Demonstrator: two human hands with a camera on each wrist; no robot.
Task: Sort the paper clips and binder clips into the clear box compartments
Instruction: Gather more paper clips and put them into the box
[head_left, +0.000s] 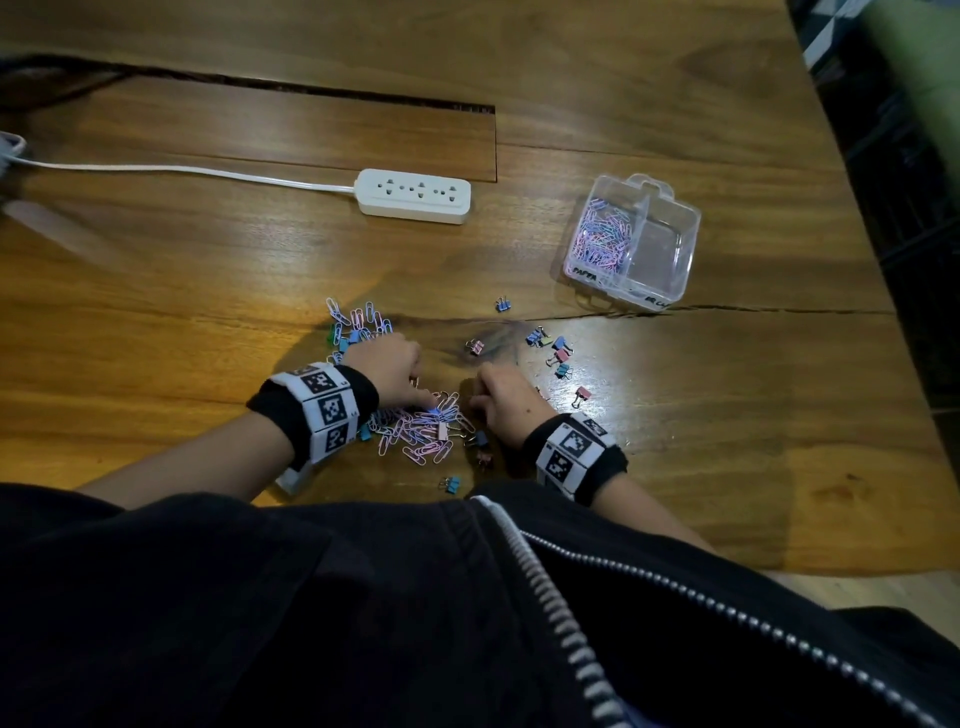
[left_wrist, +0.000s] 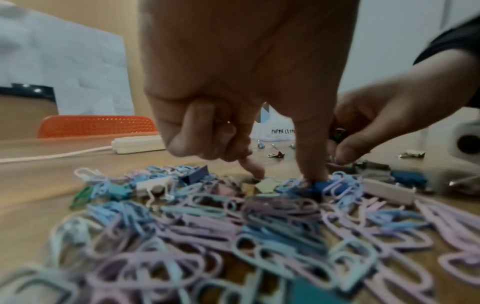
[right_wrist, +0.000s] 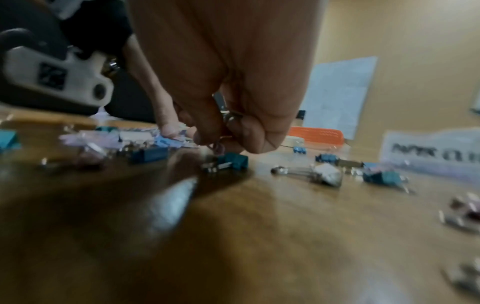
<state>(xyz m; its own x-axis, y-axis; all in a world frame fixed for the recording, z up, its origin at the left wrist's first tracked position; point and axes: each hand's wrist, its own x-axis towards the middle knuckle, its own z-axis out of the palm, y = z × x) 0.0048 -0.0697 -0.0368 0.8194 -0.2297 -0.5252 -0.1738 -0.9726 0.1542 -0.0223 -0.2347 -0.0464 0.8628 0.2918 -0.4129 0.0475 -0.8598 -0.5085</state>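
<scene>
My left hand (head_left: 389, 371) is down on a mixed pile of pastel paper clips (head_left: 423, 434). Its forefinger presses a blue binder clip (left_wrist: 320, 186), the thumb touches the pile beside it, and the other fingers curl round a small glinting clip (left_wrist: 228, 121). My right hand (head_left: 496, 400), just right of the pile, pinches the wire handle of a binder clip (right_wrist: 221, 142) above a teal binder clip (right_wrist: 232, 161) on the table. The clear box (head_left: 631, 239) stands far right; its left compartment holds paper clips (head_left: 602, 234).
A second heap of paper clips (head_left: 358, 322) lies beyond my left hand. Loose binder clips (head_left: 558, 356) are scattered to the right. A white power strip (head_left: 414, 196) with its cord lies further back. The table edge (head_left: 852, 171) runs along the right.
</scene>
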